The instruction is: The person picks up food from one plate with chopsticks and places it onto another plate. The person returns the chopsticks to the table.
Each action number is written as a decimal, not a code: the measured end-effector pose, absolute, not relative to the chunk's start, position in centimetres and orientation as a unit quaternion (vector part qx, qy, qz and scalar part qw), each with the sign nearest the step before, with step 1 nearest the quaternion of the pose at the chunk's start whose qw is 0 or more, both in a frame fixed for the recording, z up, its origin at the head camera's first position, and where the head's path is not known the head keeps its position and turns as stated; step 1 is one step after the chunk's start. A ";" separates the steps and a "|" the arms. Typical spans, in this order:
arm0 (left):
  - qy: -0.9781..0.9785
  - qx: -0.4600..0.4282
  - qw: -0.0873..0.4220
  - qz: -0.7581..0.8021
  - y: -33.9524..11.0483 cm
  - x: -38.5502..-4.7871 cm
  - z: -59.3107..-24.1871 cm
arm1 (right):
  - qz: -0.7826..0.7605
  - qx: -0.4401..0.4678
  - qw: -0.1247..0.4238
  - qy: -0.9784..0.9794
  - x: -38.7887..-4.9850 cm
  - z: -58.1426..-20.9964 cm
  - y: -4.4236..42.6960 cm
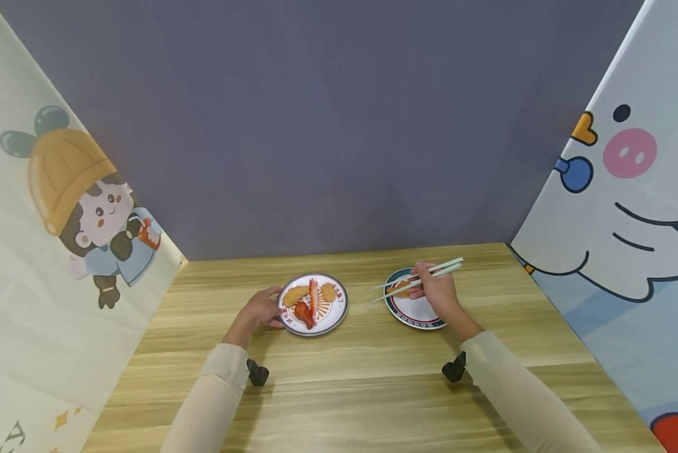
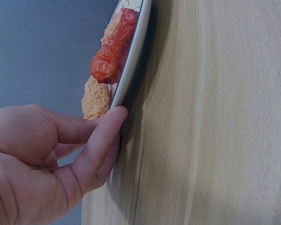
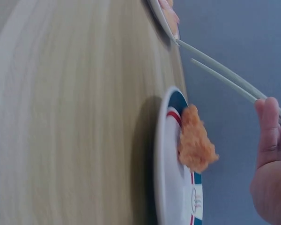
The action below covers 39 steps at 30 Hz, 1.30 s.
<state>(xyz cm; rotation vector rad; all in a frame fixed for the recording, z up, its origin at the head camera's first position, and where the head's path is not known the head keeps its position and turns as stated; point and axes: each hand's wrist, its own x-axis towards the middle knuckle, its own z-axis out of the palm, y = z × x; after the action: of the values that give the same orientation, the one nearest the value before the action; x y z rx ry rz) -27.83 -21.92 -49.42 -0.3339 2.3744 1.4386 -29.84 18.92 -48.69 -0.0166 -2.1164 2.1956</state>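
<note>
My left hand [image 1: 261,308] grips the left rim of a round white plate [image 1: 339,316], with the fingers at its underside in the left wrist view. On that plate lie a reddish-brown drumstick [image 2: 114,49], a breaded oval piece [image 2: 96,97], a red-and-white strip [image 1: 313,296] and a small round breaded piece [image 1: 328,292]. My right hand [image 1: 437,290] holds a pair of pale green chopsticks [image 3: 225,75] above a second plate [image 1: 412,319] with a dark teal rim. A fried chicken piece [image 3: 195,143] lies on this plate; the chopstick tips are apart from it.
Both plates stand on a wood-grain table [image 1: 350,377], a gap between them. A grey panel [image 1: 339,126] rises behind the table. Printed cartoon panels flank it, a child [image 1: 103,214] on the left and a white bird [image 1: 627,207] on the right.
</note>
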 end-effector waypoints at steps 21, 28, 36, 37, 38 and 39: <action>0.834 -0.110 0.176 0.511 -22.2 -28.0 -49.8 | 0.737 0.007 0.021 -0.675 -29.4 -48.6 13.2; 0.834 -0.114 0.178 0.510 -22.1 -28.1 -49.7 | 0.759 0.000 0.023 -0.651 -29.6 -49.0 11.7; 0.834 -0.119 0.177 0.509 -22.1 -27.9 -49.5 | 0.755 0.008 0.034 -0.655 -29.1 -49.4 9.7; 0.834 -0.117 0.177 0.509 -22.2 -27.9 -49.5 | 0.757 0.006 0.033 -0.653 -29.0 -49.5 9.5; 0.834 -0.117 0.177 0.509 -22.2 -28.0 -49.5 | 0.758 0.003 0.031 -0.652 -29.0 -49.6 9.3; 0.833 -0.118 0.177 0.510 -22.2 -28.0 -49.6 | 0.759 -0.001 0.028 -0.650 -28.9 -49.7 9.1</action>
<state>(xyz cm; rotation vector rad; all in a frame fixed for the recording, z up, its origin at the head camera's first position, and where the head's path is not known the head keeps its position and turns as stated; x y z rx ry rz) -27.98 -22.15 -49.55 -0.3351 2.3591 1.4448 -28.93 9.09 -49.68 -0.0036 -2.0073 2.3434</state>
